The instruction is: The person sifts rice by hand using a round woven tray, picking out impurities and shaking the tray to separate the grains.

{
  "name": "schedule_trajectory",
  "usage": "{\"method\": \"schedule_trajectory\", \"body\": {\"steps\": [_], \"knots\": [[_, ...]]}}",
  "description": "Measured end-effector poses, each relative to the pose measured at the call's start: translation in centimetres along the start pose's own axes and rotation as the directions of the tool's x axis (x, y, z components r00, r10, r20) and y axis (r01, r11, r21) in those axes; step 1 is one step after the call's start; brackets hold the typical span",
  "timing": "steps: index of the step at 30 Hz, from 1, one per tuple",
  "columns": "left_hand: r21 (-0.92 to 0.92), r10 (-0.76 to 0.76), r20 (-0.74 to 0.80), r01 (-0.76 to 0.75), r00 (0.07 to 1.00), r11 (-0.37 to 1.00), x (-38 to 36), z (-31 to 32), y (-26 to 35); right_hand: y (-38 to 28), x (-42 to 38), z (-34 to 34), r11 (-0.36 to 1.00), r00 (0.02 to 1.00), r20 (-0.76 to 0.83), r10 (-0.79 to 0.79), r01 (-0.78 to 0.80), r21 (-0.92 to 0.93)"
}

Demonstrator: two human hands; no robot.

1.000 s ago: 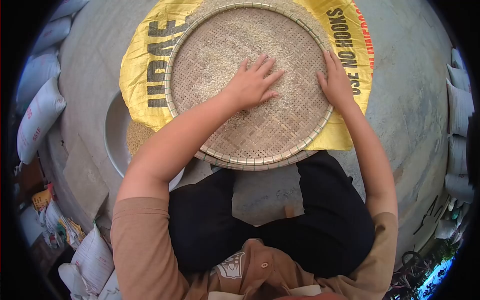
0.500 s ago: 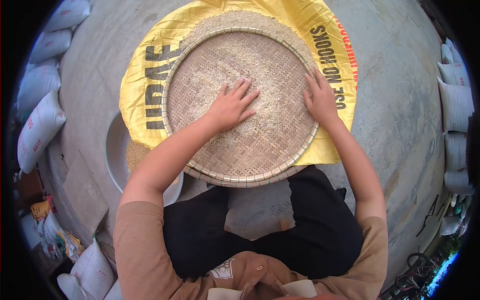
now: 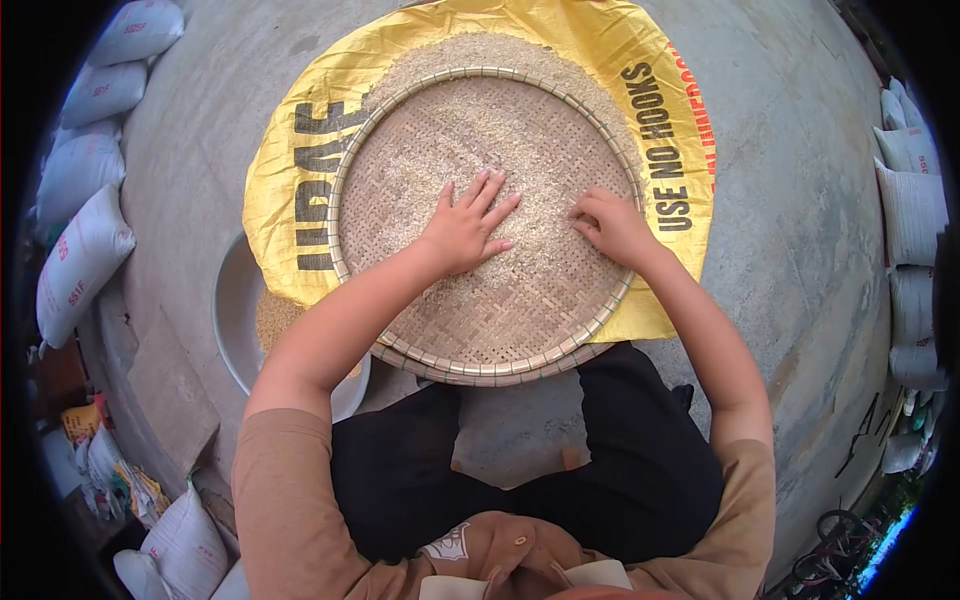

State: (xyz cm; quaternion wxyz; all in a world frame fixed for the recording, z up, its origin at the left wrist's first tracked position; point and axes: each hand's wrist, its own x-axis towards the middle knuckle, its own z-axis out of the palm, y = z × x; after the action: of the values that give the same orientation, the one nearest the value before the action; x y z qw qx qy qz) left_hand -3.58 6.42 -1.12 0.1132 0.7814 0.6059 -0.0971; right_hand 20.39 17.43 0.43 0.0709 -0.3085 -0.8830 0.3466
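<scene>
woven tray, round, lay in the upper middle of the frame on a yellow sack, thinly covered with grain. left hand lay flat on the grain, fingers spread, holding nothing. right hand rested inside the right rim, fingers curled; grip could not be told. metal bowl at left, partly under the sack.
</scene>
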Motion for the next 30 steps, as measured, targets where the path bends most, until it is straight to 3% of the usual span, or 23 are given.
{"method": "schedule_trajectory", "body": {"steps": [10, 22, 30], "knots": [[-0.002, 0.002, 0.002, -0.002, 1.000, 1.000, 0.0, 0.1, 0.1, -0.4, 0.6, 0.4, 0.998, 0.998, 0.037, 0.049, -0.047, -0.037], [-0.011, 0.006, -0.019, -0.006, 1.000, 1.000, 0.0, 0.3, 0.0, -1.8, 1.8, 2.3, 0.997, 0.995, -0.068, 0.076, -0.075, 0.011], [-0.016, 0.010, -0.041, -0.010, 0.999, 1.000, 0.1, 0.6, -0.1, -2.0, 2.0, 2.5, 0.995, 0.997, -0.075, 0.030, -0.036, -0.090]]}}
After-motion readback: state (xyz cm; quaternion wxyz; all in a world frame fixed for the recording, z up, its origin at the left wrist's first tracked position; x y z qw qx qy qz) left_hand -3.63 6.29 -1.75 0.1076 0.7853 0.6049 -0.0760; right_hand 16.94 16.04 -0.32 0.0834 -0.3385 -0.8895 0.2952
